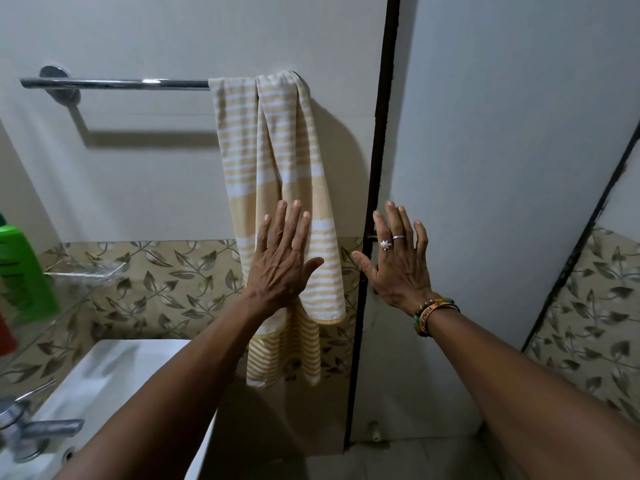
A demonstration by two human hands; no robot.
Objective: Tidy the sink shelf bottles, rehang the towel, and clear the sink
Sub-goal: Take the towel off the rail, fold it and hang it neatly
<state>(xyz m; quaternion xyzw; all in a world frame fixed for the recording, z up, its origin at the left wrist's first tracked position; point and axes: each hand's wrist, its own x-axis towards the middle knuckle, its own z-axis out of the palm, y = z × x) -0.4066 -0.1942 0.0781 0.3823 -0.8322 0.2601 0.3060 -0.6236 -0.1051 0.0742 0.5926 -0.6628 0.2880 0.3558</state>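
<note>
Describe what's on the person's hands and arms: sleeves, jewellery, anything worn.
No sleeves in view; both forearms are bare. The left hand wears nothing. The right hand has two silver rings: an ornate ring and a plain ring. Its wrist carries a beaded bracelet, brown and green, and an orange band with markings.

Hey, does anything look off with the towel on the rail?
Yes. The towel is bunched in folds at the right end of the rail, leaving most of it bare, and its bottom edges hang uneven. The left hand is spread over it; the right hand is open beside it.
</note>
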